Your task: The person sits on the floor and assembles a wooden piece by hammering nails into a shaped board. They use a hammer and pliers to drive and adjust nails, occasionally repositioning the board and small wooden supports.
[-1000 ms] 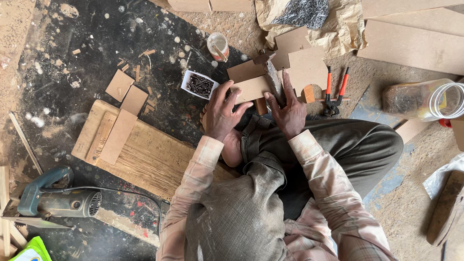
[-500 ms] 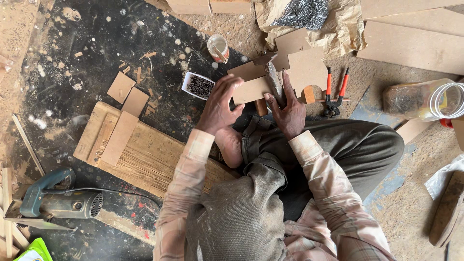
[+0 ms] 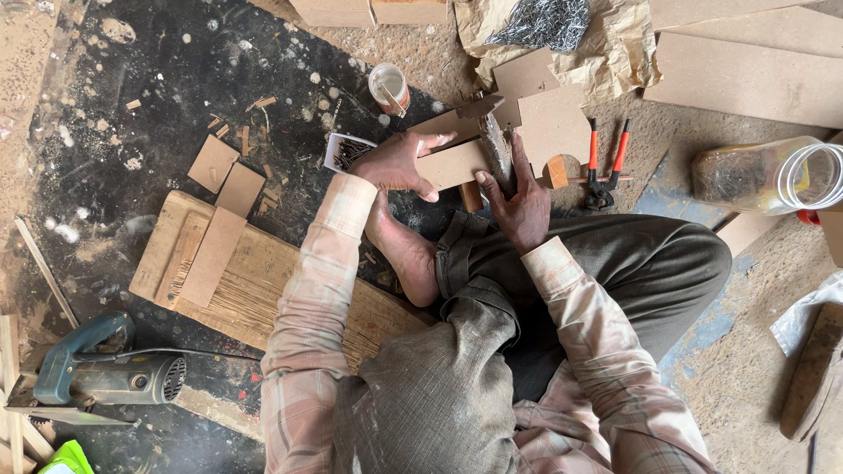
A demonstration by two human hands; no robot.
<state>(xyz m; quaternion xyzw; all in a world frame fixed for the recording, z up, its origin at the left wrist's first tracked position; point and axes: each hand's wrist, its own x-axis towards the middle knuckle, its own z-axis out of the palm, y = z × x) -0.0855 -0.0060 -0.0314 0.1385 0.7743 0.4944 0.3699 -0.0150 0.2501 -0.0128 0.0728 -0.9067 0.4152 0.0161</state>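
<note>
A small rectangular piece of brown fibreboard [image 3: 452, 165] lies on the floor in front of a person sitting cross-legged, just above a bare foot [image 3: 406, 254]. The left hand [image 3: 399, 162] lies flat across its left end, fingers spread and loosely open, pressing on it rather than gripping. The right hand [image 3: 518, 197] rests at its right end, fingers extended upward alongside a grey metal hammer [image 3: 492, 136] that stands across the board; whether those fingers are closed around the hammer cannot be told. Just beside the left hand sits a small white box of dark nails [image 3: 345, 151]. Above it stands a small round tin [image 3: 388, 88] with a pale lid. Red-handled pincers [image 3: 604, 162] lie to the right, and further right a clear plastic jar [image 3: 773, 175] lies on its side. Crumpled brown paper [image 3: 606, 53] holds a heap of grey nails [image 3: 540, 25]. A scored wooden plank [image 3: 255, 281] and a blue-green power saw [image 3: 97, 373] lie to the left on the dusty, dark floor [image 3: 158, 70].
</note>
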